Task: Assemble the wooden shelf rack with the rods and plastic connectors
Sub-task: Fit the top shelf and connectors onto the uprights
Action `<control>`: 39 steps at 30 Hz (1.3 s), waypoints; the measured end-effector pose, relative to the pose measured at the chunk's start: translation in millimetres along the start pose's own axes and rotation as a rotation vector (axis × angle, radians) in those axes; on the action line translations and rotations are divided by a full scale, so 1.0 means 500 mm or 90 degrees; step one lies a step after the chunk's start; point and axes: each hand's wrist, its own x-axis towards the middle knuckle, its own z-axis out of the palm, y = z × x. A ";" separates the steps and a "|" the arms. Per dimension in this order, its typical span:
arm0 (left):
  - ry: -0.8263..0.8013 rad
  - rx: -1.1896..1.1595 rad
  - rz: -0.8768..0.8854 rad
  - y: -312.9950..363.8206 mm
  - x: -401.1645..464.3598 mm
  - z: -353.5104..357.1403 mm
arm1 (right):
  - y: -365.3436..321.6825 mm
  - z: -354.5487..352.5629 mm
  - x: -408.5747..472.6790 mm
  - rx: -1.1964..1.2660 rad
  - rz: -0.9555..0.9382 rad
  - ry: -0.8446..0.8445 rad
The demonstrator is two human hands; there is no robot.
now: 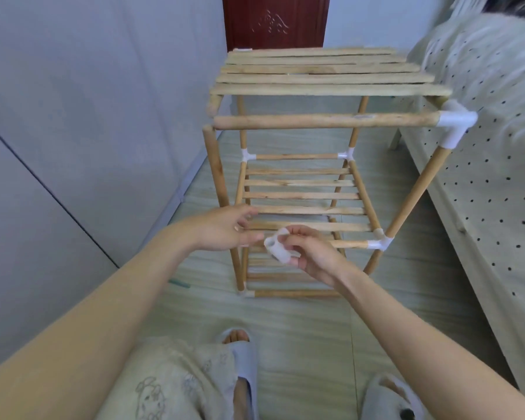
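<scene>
The shelf rack stands on the floor, nearly whole, and serves as the landmark here. At its front-left top corner three rod ends meet bare: the left upright, the front top rod, and a short side stub. In front of the rack's middle shelf, the left hand hangs empty, fingers loose. Just right of it, the right hand pinches one loose plastic connector, white and hollow. It looks light, stiff and slightly slick, so gripping its body, clear of the sockets, seems wise. The rods look light and rigid. I count five fitted connectors plainly visible, and three slatted shelves. Right of the rack is a bed.
</scene>
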 end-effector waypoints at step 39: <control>0.773 -0.409 0.074 0.055 -0.023 -0.131 | -0.326 0.131 0.009 -0.985 -0.592 0.244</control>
